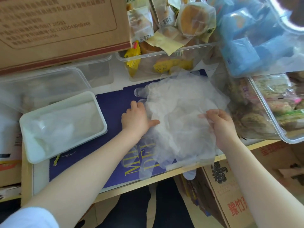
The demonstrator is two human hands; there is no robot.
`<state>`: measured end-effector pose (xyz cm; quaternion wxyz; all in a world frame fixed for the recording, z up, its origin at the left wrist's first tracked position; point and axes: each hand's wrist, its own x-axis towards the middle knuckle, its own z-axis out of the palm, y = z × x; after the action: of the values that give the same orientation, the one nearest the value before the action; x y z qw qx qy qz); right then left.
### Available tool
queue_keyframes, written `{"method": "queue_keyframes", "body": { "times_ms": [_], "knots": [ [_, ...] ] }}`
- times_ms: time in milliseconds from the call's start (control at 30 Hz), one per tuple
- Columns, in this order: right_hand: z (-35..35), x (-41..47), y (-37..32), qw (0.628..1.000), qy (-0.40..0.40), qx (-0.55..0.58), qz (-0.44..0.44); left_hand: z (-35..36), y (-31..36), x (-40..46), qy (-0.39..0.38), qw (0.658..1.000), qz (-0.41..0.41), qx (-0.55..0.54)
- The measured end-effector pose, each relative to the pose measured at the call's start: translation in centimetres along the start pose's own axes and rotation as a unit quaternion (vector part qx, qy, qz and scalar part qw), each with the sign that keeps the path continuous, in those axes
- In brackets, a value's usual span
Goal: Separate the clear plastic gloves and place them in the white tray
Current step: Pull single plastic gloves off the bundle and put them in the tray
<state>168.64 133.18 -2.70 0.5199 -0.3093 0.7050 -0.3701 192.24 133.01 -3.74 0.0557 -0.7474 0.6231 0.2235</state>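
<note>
A loose pile of clear plastic gloves point(177, 116) lies on a dark blue mat point(113, 106) in the middle of the table, some fingers hanging over the front edge. My left hand point(135, 118) rests flat on the pile's left side, thumb tucked under a glove edge. On the pile's right side my right hand point(220, 124) pinches a thin glove edge between its fingertips. The white tray point(32, 155) sits to the left on the mat's corner, with clear gloves point(65, 124) lying crumpled inside it.
A clear lidded box point(41, 86) stands behind the tray, under a cardboard box point(62, 27). Clear bins of wrapped snacks point(164, 61) line the back and right point(269, 112). Blue packets point(256, 35) fill a bin at top right. Cartons stand below the table edge point(181, 171).
</note>
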Motion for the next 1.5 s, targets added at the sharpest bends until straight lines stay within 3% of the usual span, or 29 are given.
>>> {"method": "queue_keyframes", "body": {
  "times_ms": [67,200,367,500,667,767,833,1033,1200,1300,1367,1500],
  "knots": [
    [0.3,-0.5,-0.4,1.000,-0.005,0.008,-0.006,0.3,0.5,0.0,0.004,1.000,-0.023,-0.006],
    [0.1,-1.1,-0.8,0.999,-0.004,0.027,-0.027,0.6,0.3,0.1,0.007,0.991,-0.063,-0.121],
    [-0.2,-1.2,-0.7,0.998,0.029,0.014,-0.060,0.3,-1.8,-0.5,0.031,0.950,-0.063,-0.304],
    [0.0,-1.6,-1.3,0.996,0.029,0.004,-0.087,-0.4,-3.6,-0.9,0.031,0.934,-0.042,-0.354],
    [0.7,-2.9,-3.5,0.978,0.126,-0.045,-0.163,-2.8,-5.1,-1.5,0.098,0.888,0.017,-0.450],
    [1.5,-4.6,-5.5,0.963,0.132,-0.039,-0.233,-4.9,-5.2,-2.2,0.137,0.826,0.013,-0.546],
    [2.6,-5.9,-6.7,0.957,0.101,-0.052,-0.268,-6.0,-5.2,-2.8,0.135,0.779,0.020,-0.612],
    [8.6,-10.7,-8.6,0.947,-0.051,-0.129,-0.291,-8.1,-3.9,-6.2,0.061,0.716,0.087,-0.690],
    [13.0,-12.7,-8.5,0.946,-0.118,-0.130,-0.273,-9.0,-2.1,-9.4,-0.032,0.706,0.138,-0.694],
    [13.8,-13.8,-8.5,0.946,-0.162,-0.071,-0.272,-8.5,-2.6,-9.7,-0.049,0.676,0.151,-0.719],
    [13.7,-14.2,-8.1,0.935,-0.213,-0.041,-0.280,-8.5,-3.5,-9.7,-0.044,0.672,0.146,-0.725],
    [13.2,-14.5,-7.8,0.913,-0.291,-0.053,-0.280,-8.7,-4.1,-9.3,0.006,0.695,0.103,-0.712]
  ]
}}
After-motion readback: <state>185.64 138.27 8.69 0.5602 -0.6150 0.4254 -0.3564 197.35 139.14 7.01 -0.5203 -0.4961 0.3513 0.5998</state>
